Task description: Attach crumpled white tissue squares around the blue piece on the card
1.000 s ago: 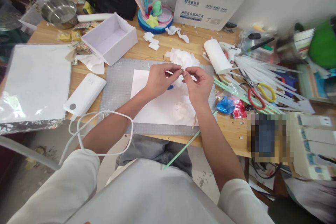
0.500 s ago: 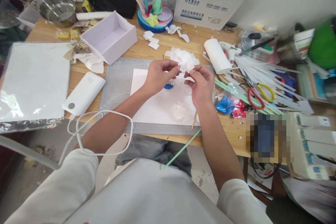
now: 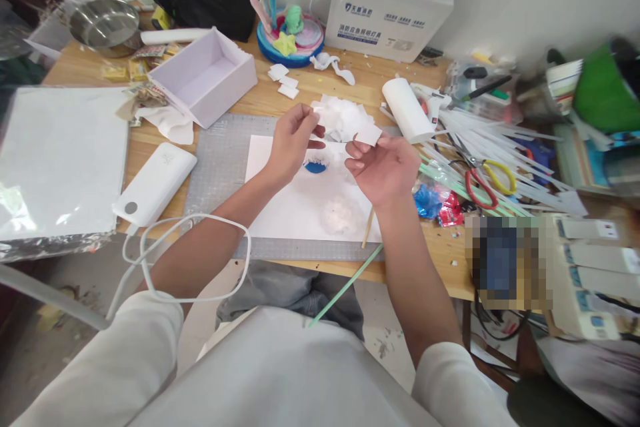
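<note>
My right hand [image 3: 386, 167] is turned partly palm up, its thumb and fingers pinching a small white piece of paper [image 3: 369, 134]. To its left, my left hand [image 3: 293, 145] has thumb and index finger pressed together; whatever may be between them blends with the white behind. Just beyond both hands lies a heap of crumpled white tissue [image 3: 345, 115]. Between the hands, a blue disc [image 3: 316, 167] with white bits along its edge sits on a white sheet [image 3: 290, 213]. A pale, round, fluffy piece [image 3: 337, 215] rests nearer to me.
A grey cutting mat [image 3: 215, 160] lies under the sheet. On the left stand a white open box [image 3: 225, 90] and a power bank [image 3: 156, 183], its cable looping over my left forearm. Scissors [image 3: 483, 180], white strips [image 3: 520, 147] and a white roll [image 3: 407, 110] crowd the right side.
My hands, which met at the tissue, have come apart: the left moved left, the right moved right and turned palm up. A white piece now shows clearly in the right fingers.
</note>
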Available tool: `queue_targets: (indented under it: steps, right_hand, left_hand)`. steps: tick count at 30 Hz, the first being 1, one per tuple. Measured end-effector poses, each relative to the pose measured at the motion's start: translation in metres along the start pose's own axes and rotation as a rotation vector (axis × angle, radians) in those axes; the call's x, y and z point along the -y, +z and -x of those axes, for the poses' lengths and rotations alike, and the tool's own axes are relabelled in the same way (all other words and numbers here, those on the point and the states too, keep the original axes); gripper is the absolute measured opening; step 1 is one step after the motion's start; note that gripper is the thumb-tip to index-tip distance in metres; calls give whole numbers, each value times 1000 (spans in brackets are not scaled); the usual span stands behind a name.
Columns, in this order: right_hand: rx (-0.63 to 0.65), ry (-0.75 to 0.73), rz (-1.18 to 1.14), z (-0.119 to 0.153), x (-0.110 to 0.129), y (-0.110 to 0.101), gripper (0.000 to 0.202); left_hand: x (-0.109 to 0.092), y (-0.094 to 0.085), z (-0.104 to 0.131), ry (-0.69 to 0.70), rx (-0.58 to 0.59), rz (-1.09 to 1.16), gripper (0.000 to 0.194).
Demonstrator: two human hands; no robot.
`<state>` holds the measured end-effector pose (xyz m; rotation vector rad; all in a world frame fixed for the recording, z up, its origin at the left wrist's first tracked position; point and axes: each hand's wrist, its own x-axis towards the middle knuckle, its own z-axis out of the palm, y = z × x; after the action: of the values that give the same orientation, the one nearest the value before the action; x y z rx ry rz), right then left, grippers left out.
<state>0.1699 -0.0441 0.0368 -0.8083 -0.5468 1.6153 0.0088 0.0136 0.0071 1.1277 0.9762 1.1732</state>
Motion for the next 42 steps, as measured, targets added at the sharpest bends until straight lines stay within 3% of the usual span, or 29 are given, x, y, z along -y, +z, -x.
queue_targets:
  steps: [4,8,11,15,21,28,42]
  right_hand:
    - [48,-25,48,3,0,3,25]
    - [-76,-272,262,-4,-12,0,14]
    - [-189,-435,439,-10,-23,-5,11]
    - [-208,-544,628,-12,-30,-10,14]
    - [-177,-701,852,-5,-27,-6,19]
    - [-208,-763,893,-5,-28,-4,18]
    - [-292,-982,1161,-1,-29,-8,14]
  left_hand:
    - [3,1,3,160,32,-114,14]
    - [2,1,9,336,108,-255,8]
    - [-1,0,14,404,167,-330,21]
    - [-4,0,17,478,207,-387,24]
    - [0,1,15,549,192,-423,30]
    - [5,-1,11,672,113,-458,24]
    - [5,-1,13,680,80,-500,20]
